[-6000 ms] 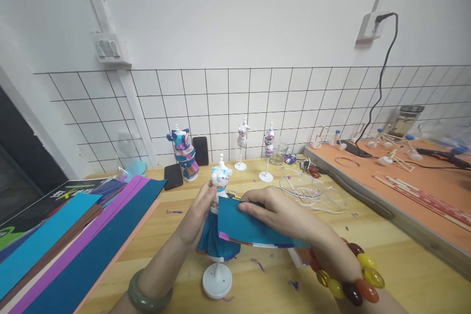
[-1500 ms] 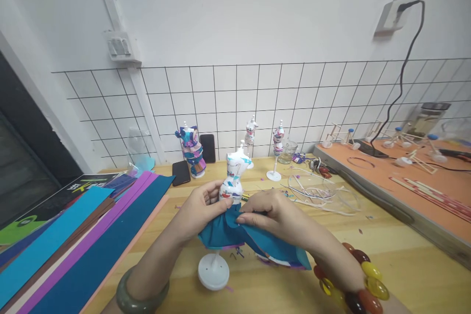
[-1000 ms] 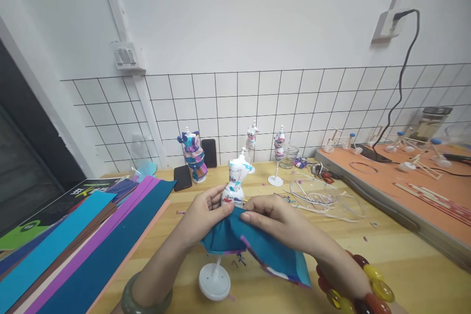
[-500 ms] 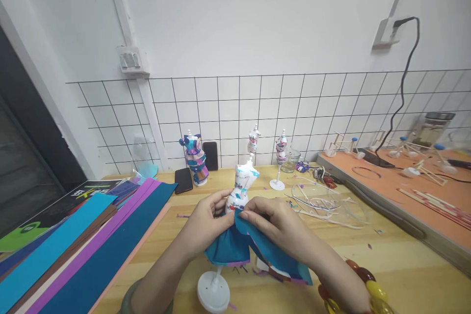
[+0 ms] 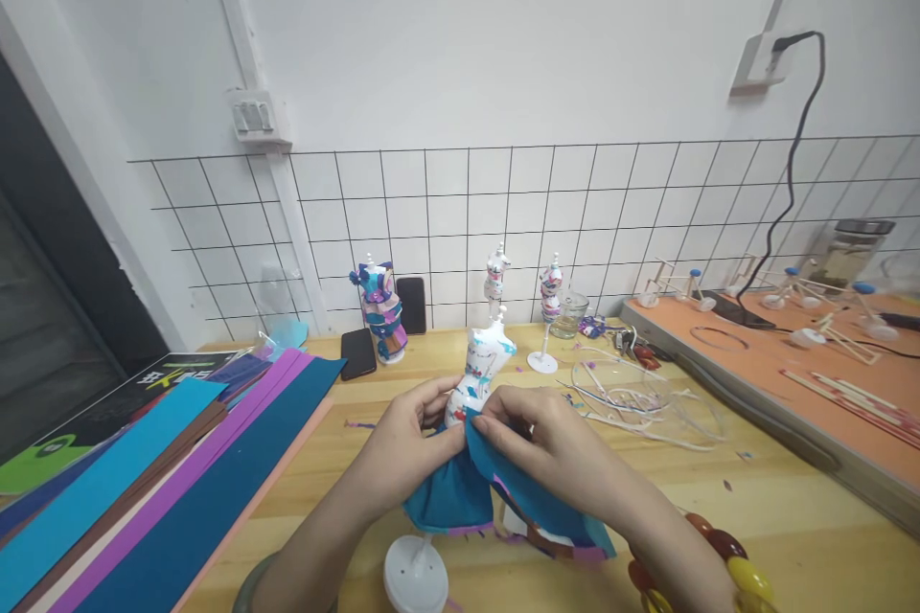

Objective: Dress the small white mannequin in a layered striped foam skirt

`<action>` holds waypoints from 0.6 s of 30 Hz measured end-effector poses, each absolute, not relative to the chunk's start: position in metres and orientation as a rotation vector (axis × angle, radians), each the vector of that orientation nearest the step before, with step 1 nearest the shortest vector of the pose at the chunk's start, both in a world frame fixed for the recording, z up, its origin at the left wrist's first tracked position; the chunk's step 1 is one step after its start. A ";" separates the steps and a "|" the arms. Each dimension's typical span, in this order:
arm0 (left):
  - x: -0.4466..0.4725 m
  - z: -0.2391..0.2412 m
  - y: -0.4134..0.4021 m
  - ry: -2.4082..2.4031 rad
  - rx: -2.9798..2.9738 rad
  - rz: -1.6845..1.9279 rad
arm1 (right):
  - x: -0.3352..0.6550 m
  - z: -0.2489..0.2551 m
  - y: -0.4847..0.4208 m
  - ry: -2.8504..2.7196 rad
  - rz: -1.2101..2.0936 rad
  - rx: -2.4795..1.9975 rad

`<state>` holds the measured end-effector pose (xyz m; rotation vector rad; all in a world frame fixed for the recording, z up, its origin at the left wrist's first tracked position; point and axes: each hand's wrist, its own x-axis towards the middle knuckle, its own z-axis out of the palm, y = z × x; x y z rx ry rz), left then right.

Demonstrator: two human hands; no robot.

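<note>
The wooden tabletop (image 5: 719,517) holds a white round foot (image 5: 415,577) — left of it lie long colored sheets (image 5: 144,469), behind it a black phone (image 5: 357,352), far right of it an orange board (image 5: 791,374).

The left hand (image 5: 406,445) and right hand (image 5: 550,441) meet fingertip to fingertip, thumbs and forefingers pinched shut, palms turned towards each other.

Four mannequins (image 5: 487,359), two phones (image 5: 357,352)

Passage is offered by bare tabletop (image 5: 776,508) near right; it is blocked left by foam sheets (image 5: 165,479), centrally by the draped mannequin (image 5: 483,366).
</note>
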<state>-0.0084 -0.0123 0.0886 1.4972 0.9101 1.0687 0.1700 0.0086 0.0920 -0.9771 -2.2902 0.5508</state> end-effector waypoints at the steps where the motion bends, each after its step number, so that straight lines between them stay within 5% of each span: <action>1: -0.008 0.088 -0.012 0.906 1.504 1.066 | 0.170 0.092 0.009 -2.294 0.561 -0.973; 18: -0.003 0.089 -0.013 0.921 1.445 1.102 | 0.172 0.095 0.006 -2.302 0.545 -0.981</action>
